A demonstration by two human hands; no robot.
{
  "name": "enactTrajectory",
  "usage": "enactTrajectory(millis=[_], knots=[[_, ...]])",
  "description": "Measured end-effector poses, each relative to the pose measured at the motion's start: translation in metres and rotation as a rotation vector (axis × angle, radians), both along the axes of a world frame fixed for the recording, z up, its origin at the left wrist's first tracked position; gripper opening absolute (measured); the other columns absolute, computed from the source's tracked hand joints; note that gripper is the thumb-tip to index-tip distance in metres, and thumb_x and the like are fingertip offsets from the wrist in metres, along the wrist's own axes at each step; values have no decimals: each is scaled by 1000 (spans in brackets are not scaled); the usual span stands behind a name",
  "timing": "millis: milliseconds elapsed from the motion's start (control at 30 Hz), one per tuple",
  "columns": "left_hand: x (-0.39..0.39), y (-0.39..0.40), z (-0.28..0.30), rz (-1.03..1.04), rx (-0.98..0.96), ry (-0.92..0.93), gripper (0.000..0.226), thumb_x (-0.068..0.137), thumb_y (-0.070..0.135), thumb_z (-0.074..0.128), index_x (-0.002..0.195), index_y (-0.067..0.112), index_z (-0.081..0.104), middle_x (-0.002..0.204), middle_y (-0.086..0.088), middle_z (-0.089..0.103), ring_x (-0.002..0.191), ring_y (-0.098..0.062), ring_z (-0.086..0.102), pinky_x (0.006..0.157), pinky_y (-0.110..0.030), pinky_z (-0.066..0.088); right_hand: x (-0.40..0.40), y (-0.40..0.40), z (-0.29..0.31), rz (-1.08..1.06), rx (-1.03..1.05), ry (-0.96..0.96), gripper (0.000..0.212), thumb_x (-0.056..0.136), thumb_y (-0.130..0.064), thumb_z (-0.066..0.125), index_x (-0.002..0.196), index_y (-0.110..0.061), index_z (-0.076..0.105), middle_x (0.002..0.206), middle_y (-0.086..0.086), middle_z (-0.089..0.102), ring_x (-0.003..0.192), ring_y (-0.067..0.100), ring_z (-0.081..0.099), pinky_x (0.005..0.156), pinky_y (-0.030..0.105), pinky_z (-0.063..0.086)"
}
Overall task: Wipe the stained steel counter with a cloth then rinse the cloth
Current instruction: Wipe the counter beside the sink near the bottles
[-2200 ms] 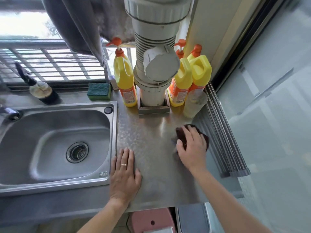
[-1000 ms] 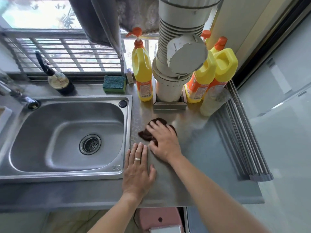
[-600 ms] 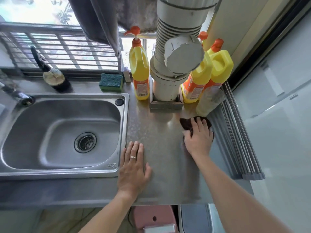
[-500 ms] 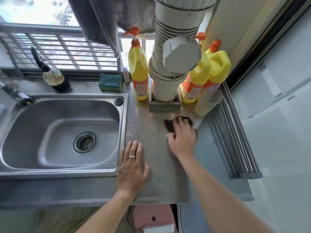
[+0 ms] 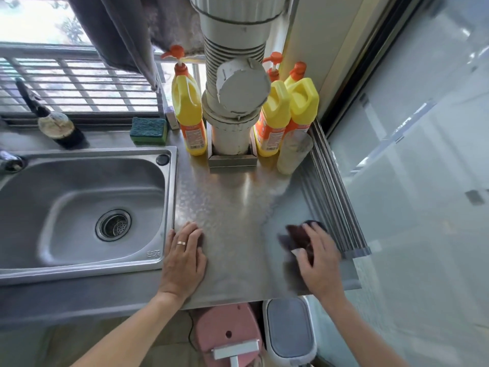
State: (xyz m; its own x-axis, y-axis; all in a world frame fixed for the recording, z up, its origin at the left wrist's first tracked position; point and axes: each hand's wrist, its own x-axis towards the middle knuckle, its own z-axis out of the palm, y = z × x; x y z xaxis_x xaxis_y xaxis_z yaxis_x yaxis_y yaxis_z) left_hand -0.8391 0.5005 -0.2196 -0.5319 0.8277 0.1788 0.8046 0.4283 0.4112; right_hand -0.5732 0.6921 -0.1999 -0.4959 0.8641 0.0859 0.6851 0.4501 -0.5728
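Observation:
The steel counter [image 5: 232, 207] runs between the sink [image 5: 79, 207] on the left and a rolled steel rack on the right. My right hand [image 5: 317, 258] presses a dark brown cloth [image 5: 297, 234] flat on the counter's near right part, close to the rack; the hand and cloth are motion-blurred. Only the cloth's far and left edges show past my fingers. My left hand [image 5: 184, 256], wearing a ring, lies flat and empty on the counter beside the sink rim.
Three yellow detergent bottles [image 5: 189, 112] and a clear bottle [image 5: 292, 154] stand around a large white pipe [image 5: 232, 102] at the back. A green sponge [image 5: 148, 131] and a dark bottle [image 5: 60, 128] sit behind the sink. The rolled rack [image 5: 333, 197] lines the right edge.
My right hand has swept the cloth from the back of the counter near the pipe toward me and to the right, beside the rack. My left hand has stayed flat in place.

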Motion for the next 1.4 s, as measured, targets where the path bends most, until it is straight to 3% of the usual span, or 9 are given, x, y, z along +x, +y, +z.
enactTrajectory(millis=[133,333,533,767,867,967,1067,1233,1400], knots=[[-12,-17,-3,-6,-87,35,50,90,20,42,137,7,54,147,-9,50,143,-30,42,122,-53,28,-13,0,-20,-109,28,-290,73,93,-51,38,154,-12,44,166,8,33,156,29,24,126,52,18],[-11,-14,-1,43,-119,-3,51,90,26,45,138,9,53,143,-8,52,141,-28,43,123,-51,28,-114,17,-24,-42,67,-224,62,97,-39,47,155,-17,42,165,5,36,156,24,23,128,47,16],[-9,-15,2,64,-53,-58,49,91,21,47,137,6,50,143,-11,50,137,-29,44,121,-50,31,-199,-38,-10,318,-13,-90,64,84,-29,59,147,-23,54,159,-3,45,152,17,32,126,41,22],[-4,-24,4,132,194,-160,43,90,20,38,130,7,43,135,-12,41,123,-31,45,114,-44,35,-189,-104,25,280,-605,372,40,81,-15,54,111,-25,77,107,-6,78,99,11,72,95,38,57],[-5,-25,-1,121,164,-130,39,90,21,39,127,9,45,132,-11,43,121,-31,46,112,-47,37,-169,-66,37,120,-850,465,34,94,-19,46,114,-20,74,113,-3,75,110,20,68,99,28,52],[-5,-24,-7,131,99,-71,34,92,22,43,124,10,47,130,-9,44,117,-29,48,108,-46,40,-137,-18,37,-44,-338,168,30,104,-26,49,124,-15,69,122,0,71,117,18,62,104,29,46],[-7,-23,-11,139,43,-45,33,93,25,43,122,11,50,130,-8,45,115,-31,50,105,-47,42,-128,0,33,-60,111,181,39,102,-32,49,131,-9,60,130,11,63,125,27,57,108,43,45],[-8,-23,-11,132,30,-35,34,91,24,42,121,10,50,130,-9,48,115,-32,50,106,-47,41,-162,-63,-6,542,111,-287,62,96,-68,36,154,-46,34,168,-4,28,157,25,18,126,58,5],[-9,-21,-11,128,31,-30,36,89,24,41,122,10,49,131,-9,47,115,-30,49,107,-43,39,-188,-54,-25,706,211,-343,55,102,-58,34,156,-45,33,169,-4,26,158,26,16,126,60,8]])
